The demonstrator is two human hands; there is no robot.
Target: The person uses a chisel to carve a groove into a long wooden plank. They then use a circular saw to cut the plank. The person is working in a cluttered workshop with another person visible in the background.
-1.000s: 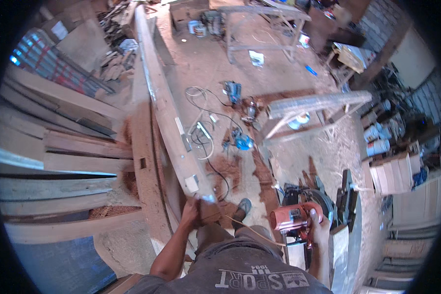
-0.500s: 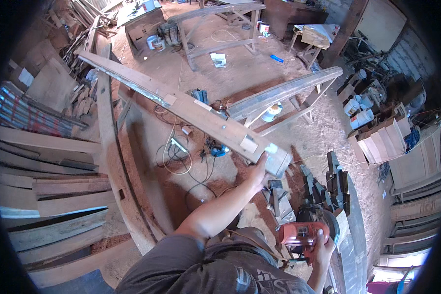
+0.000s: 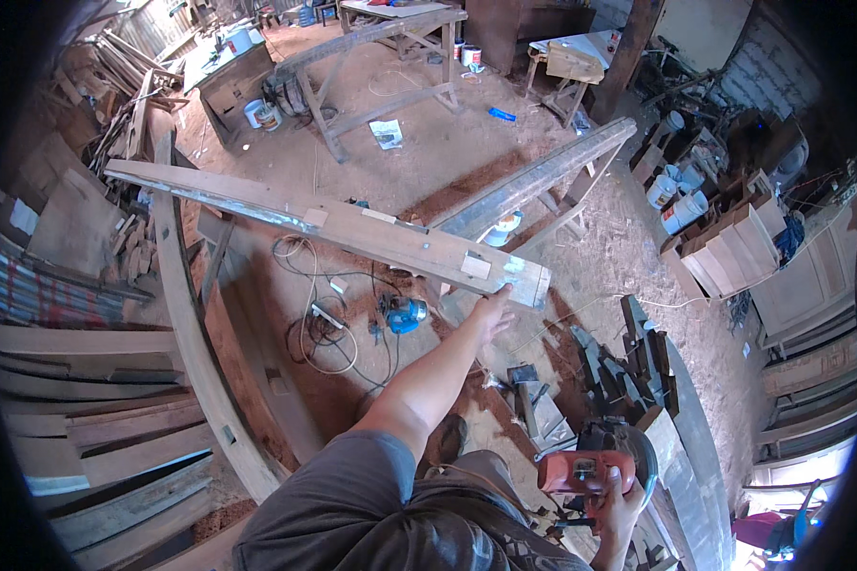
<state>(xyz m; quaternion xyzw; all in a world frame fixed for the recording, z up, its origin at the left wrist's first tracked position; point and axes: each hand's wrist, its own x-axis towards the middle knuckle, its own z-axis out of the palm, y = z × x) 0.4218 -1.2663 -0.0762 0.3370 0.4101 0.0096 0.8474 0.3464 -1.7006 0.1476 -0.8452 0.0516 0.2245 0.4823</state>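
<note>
My left hand holds up the near end of a long wooden beam, which stretches away to the upper left above the floor. My right hand hangs low at my side and grips a red circular saw with its dark round guard toward the right. A long grey plank rests on a sawhorse just beyond the beam's near end.
A blue power tool and coiled white cables lie on the dirt floor under the beam. Stacked planks fill the left side. Dark wood offcuts lie to the right, with a workbench at the back and paint tubs.
The beam has swung round from pointing away to lying across my view, its near end moving right. My left arm has stretched out further. The saw stays low in my right hand.
</note>
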